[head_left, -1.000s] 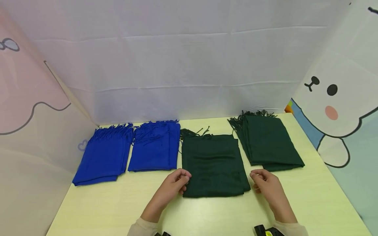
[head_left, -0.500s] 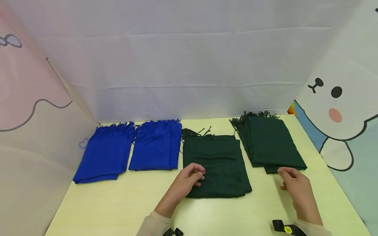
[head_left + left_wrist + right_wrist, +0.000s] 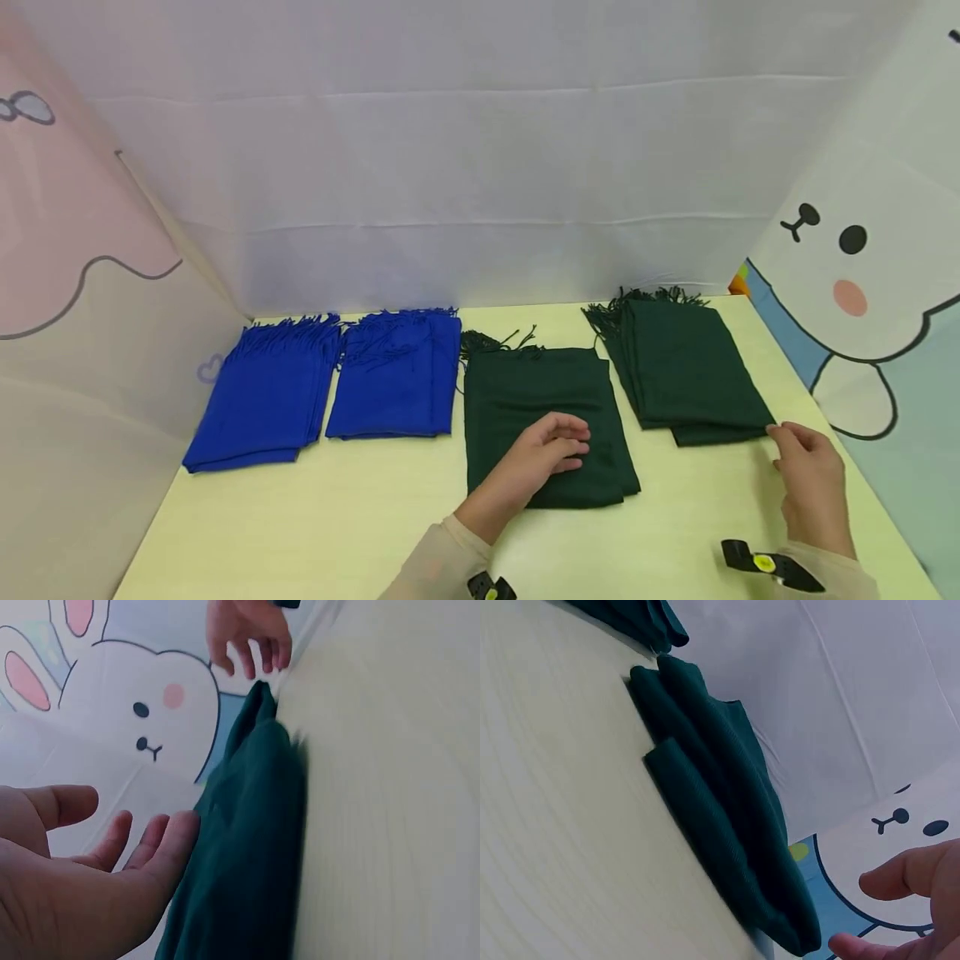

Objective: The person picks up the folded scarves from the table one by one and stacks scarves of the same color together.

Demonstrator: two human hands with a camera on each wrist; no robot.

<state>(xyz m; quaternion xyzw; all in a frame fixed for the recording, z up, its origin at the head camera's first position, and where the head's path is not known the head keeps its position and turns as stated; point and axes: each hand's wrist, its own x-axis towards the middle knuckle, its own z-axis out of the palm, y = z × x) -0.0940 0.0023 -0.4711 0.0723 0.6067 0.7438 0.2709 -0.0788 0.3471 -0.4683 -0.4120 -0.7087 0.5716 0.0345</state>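
Two folded dark green fringed scarves lie side by side on the table. Over the front of the middle green scarf (image 3: 517, 383) hovers my left hand (image 3: 536, 458), its fingers loosely bent and holding nothing. The left wrist view shows that hand (image 3: 112, 877) with thumb and fingers apart, beside dark green cloth (image 3: 240, 847). My right hand (image 3: 813, 475) has its fingertips right at the front right corner of the right green scarf (image 3: 682, 367). In the right wrist view its thumb and finger (image 3: 900, 877) stand apart near the end of the folded cloth (image 3: 727, 817).
Two folded blue fringed scarves, one at the far left (image 3: 262, 400) and one nearer the middle (image 3: 390, 383), lie on the pale yellow table (image 3: 300, 533). A white cloth wall (image 3: 480, 167) rises behind, and printed cartoon sheets (image 3: 862, 283) flank both sides.
My right hand has moved right, from between the green scarves to the right scarf's front corner. The left hand has moved right, from the middle scarf's left edge to over its front.
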